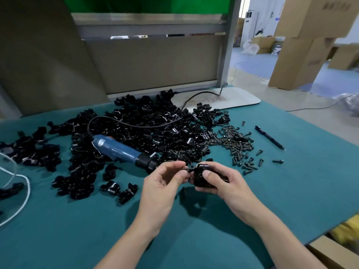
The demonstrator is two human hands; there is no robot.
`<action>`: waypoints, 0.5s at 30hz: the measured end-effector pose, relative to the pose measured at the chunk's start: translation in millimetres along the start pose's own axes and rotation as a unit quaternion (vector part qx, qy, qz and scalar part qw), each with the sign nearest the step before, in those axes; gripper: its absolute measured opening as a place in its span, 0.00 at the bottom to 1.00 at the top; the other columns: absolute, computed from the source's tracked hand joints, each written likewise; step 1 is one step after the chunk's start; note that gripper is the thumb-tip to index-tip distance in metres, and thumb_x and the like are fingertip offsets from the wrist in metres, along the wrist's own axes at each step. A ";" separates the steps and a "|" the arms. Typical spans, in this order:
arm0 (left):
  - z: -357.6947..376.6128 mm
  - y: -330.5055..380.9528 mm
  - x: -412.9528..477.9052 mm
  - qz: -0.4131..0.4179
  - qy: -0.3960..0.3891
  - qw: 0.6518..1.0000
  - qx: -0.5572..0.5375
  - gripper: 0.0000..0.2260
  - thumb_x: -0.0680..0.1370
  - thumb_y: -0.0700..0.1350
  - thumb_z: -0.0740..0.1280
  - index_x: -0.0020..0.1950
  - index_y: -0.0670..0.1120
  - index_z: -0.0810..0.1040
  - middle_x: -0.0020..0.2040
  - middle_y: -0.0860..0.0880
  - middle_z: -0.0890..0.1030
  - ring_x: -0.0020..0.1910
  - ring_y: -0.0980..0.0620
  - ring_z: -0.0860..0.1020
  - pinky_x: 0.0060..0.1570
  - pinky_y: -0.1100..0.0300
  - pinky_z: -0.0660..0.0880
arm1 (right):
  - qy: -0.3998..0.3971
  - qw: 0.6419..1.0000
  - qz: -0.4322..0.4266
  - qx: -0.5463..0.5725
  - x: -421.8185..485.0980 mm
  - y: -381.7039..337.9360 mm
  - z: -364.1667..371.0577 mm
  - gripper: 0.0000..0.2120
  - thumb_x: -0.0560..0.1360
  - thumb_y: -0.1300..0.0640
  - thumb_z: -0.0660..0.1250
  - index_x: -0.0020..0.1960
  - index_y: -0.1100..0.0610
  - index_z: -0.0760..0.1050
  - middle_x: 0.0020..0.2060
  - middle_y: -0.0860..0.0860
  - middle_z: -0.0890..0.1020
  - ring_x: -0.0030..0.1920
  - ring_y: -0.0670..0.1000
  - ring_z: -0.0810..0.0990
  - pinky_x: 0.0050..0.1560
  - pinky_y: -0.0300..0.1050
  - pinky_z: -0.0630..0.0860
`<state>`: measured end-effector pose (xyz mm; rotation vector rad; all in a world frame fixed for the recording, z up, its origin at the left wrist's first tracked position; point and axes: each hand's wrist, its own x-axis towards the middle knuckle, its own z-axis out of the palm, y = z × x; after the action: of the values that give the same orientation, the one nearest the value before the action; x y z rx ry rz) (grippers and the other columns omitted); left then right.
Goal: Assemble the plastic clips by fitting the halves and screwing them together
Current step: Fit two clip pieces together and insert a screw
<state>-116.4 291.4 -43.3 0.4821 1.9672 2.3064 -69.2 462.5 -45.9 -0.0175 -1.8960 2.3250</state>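
Two hands meet at lower centre of the frame, held just above the table [291, 191]. The right hand [227, 183] grips a black plastic clip [201, 176], with its fingers curled beneath and its thumb pressed on the near face. The left hand [165, 183] pinches a small screw [187, 168] between thumb and forefinger. The screw lies level, with its tip at the left side of the clip; whether it has entered the hole cannot be told. A blue electric screwdriver [120, 149] lies just up and left of the hands, its dark nose near the left fingertips. Its black cable [126, 123] loops back over a broad pile of clip halves [147, 129] covering the centre and left of the surface. Several loose clip pieces [118, 188] lie apart from the pile, left of the left hand. A heap of dark screws [235, 144] lies right of the pile, up and right of the right hand. A black pen [270, 137] lies farther right, apart from the screws. A white cord [23, 191] curves along the left edge. The table covering is teal. A grey partition panel [151, 65] in a metal frame stands behind the table, above centre. A white base plate [239, 98] lies at the foot of its post. Cardboard boxes [303, 45] are stacked at upper right on a blue floor.
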 end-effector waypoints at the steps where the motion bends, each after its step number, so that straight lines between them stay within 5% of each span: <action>1: -0.5 -0.5 0.3 0.001 -0.002 1.000 0.000 0.07 0.77 0.35 0.71 0.53 0.45 0.83 0.45 0.49 0.87 0.45 0.53 0.85 0.46 0.69 0.78 | 0.001 1.000 0.000 -0.002 0.1 0.0 0.4 0.13 0.75 0.49 0.71 0.58 0.52 0.84 0.57 0.59 0.86 0.57 0.61 0.86 0.54 0.48 0.83; 15: -2.6 -5.9 3.8 -0.025 -0.026 0.999 -0.024 0.06 0.78 0.37 0.71 0.54 0.43 0.83 0.41 0.47 0.87 0.40 0.54 0.84 0.44 0.67 0.78 | -0.007 0.993 -0.024 -0.118 -2.6 1.8 1.4 0.13 0.74 0.43 0.71 0.57 0.43 0.83 0.53 0.52 0.87 0.54 0.54 0.87 0.57 0.46 0.83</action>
<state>-121.6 291.0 -48.7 0.4787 1.8753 2.2815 -66.9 460.5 -47.5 0.0183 -2.1425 2.0634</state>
